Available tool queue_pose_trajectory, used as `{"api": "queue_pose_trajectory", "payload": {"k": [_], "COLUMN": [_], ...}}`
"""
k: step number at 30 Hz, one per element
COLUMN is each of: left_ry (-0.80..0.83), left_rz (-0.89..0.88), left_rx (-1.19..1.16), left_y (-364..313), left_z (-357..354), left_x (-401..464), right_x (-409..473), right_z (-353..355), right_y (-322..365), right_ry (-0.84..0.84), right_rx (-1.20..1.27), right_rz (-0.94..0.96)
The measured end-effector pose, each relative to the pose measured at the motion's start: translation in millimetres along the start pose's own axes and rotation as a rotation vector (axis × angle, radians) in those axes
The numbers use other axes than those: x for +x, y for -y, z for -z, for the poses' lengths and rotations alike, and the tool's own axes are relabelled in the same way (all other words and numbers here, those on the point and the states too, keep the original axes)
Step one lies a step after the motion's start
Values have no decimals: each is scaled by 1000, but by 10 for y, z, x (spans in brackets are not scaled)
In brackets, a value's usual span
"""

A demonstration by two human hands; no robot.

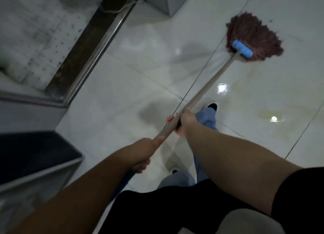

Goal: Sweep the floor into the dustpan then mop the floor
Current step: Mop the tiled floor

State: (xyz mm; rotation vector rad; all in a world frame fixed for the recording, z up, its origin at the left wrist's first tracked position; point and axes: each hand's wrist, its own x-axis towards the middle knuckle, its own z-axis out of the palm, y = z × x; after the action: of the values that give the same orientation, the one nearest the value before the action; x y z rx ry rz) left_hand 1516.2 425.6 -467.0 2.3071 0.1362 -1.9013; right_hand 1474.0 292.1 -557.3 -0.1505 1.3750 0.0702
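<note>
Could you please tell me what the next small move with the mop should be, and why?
Probably draw the mop head back and to the right, over the yellowish smear on the tiled floor. Both hands already grip the handle, the right hand ahead of the left hand, and the mop head lies on the tiles just beyond that smear, so a short pulling stroke should cover it.
</note>
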Motion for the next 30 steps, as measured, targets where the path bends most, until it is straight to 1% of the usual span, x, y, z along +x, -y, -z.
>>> {"api": "queue_pose_trajectory", "payload": {"k": [3,6,9,12,15,17,19,23,26,30], "left_ry": [-51,-114,-217,-257,-267,-284,-293,-267,-242,-200], "left_rz": [103,189,132,82,93,100,82,-6,-93,-97], "left_rx": [60,82,160,330,435,444,414,332,222,77], "left_y": [1000,1686,1988,1890,1581,1304,906,-173,-1046,-2415], "left_z": [193,426,464,358,320,305,222,-96,-478,-1197], "left_x": [-225,-496,-674,-703,-688,-660,-590,-269,28,331], "right_x": [-191,-363,-514,-529,-486,-450,-384,-192,-76,50], "right_z": [12,-101,-253,-301,-288,-271,-201,134,448,1011], "right_y": [-979,-1667,-1988,-1971,-1762,-1522,-1140,-15,925,2200], "right_ry": [81,182,184,162,171,188,183,159,106,-1], "right_rx": [-43,-33,-6,94,173,201,221,240,147,70], "right_rz": [-127,-220,-239,-235,-227,-211,-187,-97,-15,127]}}
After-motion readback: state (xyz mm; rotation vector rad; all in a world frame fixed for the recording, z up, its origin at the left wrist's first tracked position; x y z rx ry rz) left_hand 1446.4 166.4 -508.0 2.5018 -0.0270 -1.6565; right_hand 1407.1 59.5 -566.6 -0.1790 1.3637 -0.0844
